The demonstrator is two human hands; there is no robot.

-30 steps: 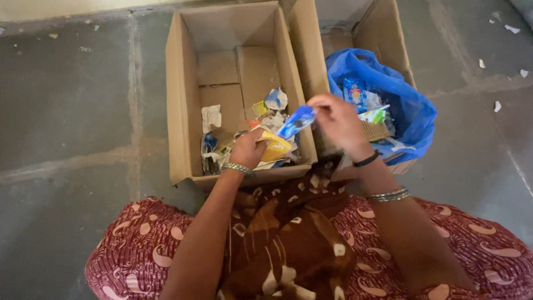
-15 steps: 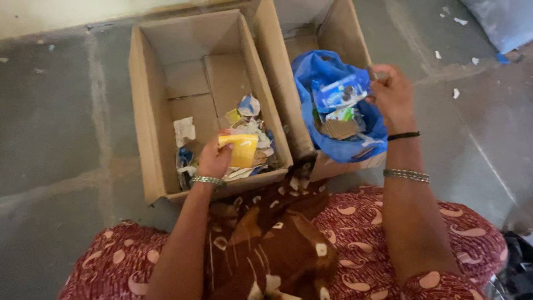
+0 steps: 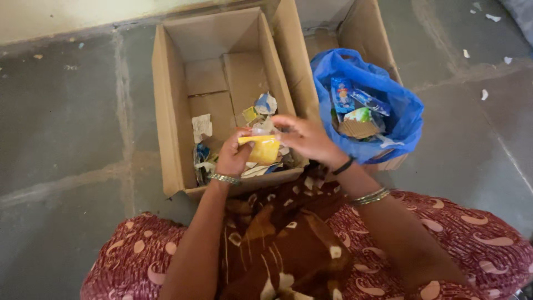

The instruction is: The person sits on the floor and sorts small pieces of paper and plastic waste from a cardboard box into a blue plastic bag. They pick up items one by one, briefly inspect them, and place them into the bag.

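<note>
My left hand [image 3: 233,156] holds a yellow wrapper [image 3: 263,149] over the near end of an open cardboard box [image 3: 166,111]. My right hand [image 3: 302,138] has come beside it, with its fingers touching the wrapper's top edge. Below them in the box lies a pile of torn wrappers and paper scraps [image 3: 261,111]. To the right, a blue plastic bag [image 3: 402,119] sits inside a second cardboard box [image 3: 366,28]. The bag holds several wrappers, among them a blue one [image 3: 366,101], and a piece of corrugated card.
Both boxes stand on a grey stone floor [image 3: 66,122] with joints running across it. Small white paper bits [image 3: 486,94] lie on the floor at the right. My lap, in red patterned cloth [image 3: 311,250], fills the bottom of the view.
My right hand let go of the blue wrapper in the blue bag and came back left to the yellow wrapper. My left hand kept hold of the yellow wrapper.
</note>
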